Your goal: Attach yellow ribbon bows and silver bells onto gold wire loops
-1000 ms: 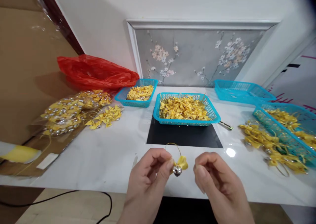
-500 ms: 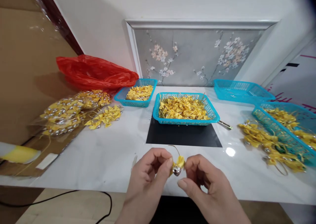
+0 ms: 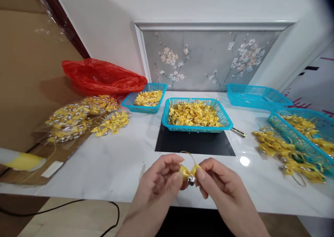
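Between my two hands is a yellow ribbon bow [image 3: 185,171] with a silver jingle bell [image 3: 191,180] at its middle and a thin gold cord loop [image 3: 190,154] standing up behind. My left hand [image 3: 159,181] pinches the bow's left side between thumb and fingers. The thumb and forefinger of my right hand [image 3: 221,183] are closed on its right side. Just beyond my hands, a blue plastic basket [image 3: 197,128] heaped with similar yellow bows [image 3: 194,113] rests partly on a black mat [image 3: 194,143].
At left lie bagged bows with bells [image 3: 69,120], a loose bunch of bows [image 3: 112,124] and a red plastic bag [image 3: 104,77]. A small blue basket [image 3: 142,109] stands behind. More bows [image 3: 276,143] lie at right beside another basket [image 3: 292,136]. A metal tool [image 3: 238,132] pokes out near the middle basket.
My right thumb and fingers have closed on the bow's right side, where they were apart from it before. The bow now sits spread between both hands, bell hanging in front.
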`<state>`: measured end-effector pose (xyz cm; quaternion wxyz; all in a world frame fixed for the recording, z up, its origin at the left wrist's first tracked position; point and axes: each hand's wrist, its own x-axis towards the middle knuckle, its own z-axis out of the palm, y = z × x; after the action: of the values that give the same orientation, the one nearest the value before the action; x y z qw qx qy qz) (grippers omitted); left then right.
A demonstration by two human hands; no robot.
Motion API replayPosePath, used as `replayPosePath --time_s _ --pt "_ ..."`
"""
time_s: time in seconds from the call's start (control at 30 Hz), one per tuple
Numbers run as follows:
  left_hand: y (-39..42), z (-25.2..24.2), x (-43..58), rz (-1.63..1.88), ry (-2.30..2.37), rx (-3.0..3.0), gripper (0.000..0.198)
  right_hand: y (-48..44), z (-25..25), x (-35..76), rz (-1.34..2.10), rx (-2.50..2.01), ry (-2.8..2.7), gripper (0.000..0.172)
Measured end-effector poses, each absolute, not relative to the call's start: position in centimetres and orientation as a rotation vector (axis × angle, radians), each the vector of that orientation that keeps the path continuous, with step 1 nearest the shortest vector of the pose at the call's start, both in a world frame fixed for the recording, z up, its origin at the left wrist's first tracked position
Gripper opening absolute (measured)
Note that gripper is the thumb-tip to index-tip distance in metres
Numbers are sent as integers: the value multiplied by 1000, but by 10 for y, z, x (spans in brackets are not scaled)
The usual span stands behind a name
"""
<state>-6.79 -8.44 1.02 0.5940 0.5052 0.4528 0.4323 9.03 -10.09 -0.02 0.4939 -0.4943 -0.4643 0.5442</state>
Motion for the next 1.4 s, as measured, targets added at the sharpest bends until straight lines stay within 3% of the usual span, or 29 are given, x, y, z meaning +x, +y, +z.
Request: replayPosePath --time_s 0.23,0.4,0.6,0.77,1.03,1.1,1.23,1.4 --pt "-86 7 -64 977 1016 1085 19 -103 -11 81 1365 -1097 -947 37" --pt "-84 9 -65 972 882 1022 28 -103 -16 78 1413 -1045 -870 36" --pt "-83 10 -67 1000 967 987 5 -105 -7 78 1337 -1120 -991 36" --pt "-81 10 -64 1029 1005 1055 2 -105 -1 80 1236 -1148 -1068 30" --pt "-90 14 -69 999 865 1419 13 -106 2 81 1234 -1166 -1105 33" --pt "-91 15 -68 980 876 1396 16 -107 3 80 1241 -1181 -1088 33" --pt "-90 15 -61 1019 1021 1329 4 -106 3 78 1251 -1190 -1091 34" --pt "-85 18 -55 930 919 1013 13 -107 6 79 1257 -1178 -1100 34"
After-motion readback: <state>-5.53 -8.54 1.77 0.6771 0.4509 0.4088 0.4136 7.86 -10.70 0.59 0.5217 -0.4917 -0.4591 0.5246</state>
